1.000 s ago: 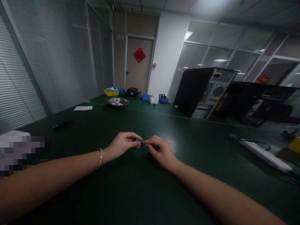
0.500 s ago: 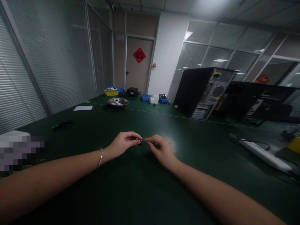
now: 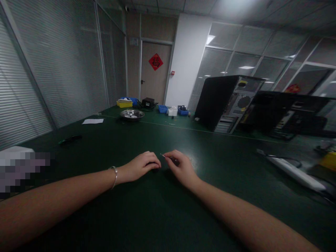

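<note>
Both my hands rest close together on the dark green table [image 3: 147, 217]. My left hand [image 3: 141, 166], a thin bracelet on its wrist, lies knuckles up with the fingers curled over a small dark part [image 3: 155, 169] that barely shows at the fingertips. My right hand [image 3: 180, 167] is closed in a pinch on a thin metal pin [image 3: 163, 155] whose tip sticks out toward the left hand. The two hands are a few centimetres apart.
A black computer tower [image 3: 225, 103] and a second open case [image 3: 286, 113] stand at the back right. A white power strip [image 3: 294, 171] lies at the right. A metal bowl [image 3: 132, 114], small yellow and blue bins [image 3: 125, 103], a paper sheet [image 3: 92, 121] and a dark tool [image 3: 69, 139] sit farther off.
My left hand has dropped to the table and turned knuckles up over the small part. The hands have drawn apart, and the right hand keeps the pin raised.
</note>
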`<act>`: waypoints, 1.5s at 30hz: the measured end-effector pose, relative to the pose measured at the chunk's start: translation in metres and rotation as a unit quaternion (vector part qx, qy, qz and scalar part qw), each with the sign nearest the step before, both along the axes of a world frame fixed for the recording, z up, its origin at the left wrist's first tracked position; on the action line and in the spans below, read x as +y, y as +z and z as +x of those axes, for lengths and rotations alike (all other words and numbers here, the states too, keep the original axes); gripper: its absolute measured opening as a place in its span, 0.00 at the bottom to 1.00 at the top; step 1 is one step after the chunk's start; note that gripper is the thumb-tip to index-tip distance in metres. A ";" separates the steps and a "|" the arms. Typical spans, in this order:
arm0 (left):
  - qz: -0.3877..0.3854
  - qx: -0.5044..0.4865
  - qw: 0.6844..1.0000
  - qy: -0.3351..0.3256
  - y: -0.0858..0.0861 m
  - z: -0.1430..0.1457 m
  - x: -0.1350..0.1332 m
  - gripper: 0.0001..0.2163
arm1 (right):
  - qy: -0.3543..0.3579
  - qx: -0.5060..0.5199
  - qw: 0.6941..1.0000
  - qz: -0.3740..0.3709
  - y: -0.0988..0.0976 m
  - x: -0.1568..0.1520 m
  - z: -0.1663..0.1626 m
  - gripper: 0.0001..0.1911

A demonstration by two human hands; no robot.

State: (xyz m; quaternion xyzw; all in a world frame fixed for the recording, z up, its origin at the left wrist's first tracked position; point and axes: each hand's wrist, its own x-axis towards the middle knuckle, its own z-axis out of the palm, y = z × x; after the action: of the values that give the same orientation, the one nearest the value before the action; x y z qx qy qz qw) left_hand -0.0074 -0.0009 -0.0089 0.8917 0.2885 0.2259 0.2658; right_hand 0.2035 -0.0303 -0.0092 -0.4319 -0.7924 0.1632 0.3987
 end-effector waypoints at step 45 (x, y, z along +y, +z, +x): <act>-0.205 -0.170 0.962 0.060 -0.004 0.003 -0.004 0.21 | 0.021 0.018 0.999 0.036 -0.002 -0.003 0.001 0.17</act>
State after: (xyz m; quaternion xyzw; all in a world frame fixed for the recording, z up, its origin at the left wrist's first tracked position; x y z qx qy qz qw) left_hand -0.0043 -0.0046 -0.0128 0.7478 0.3323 0.3256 0.4736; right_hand 0.2043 -0.0333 -0.0109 -0.3975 -0.7996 0.1504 0.4243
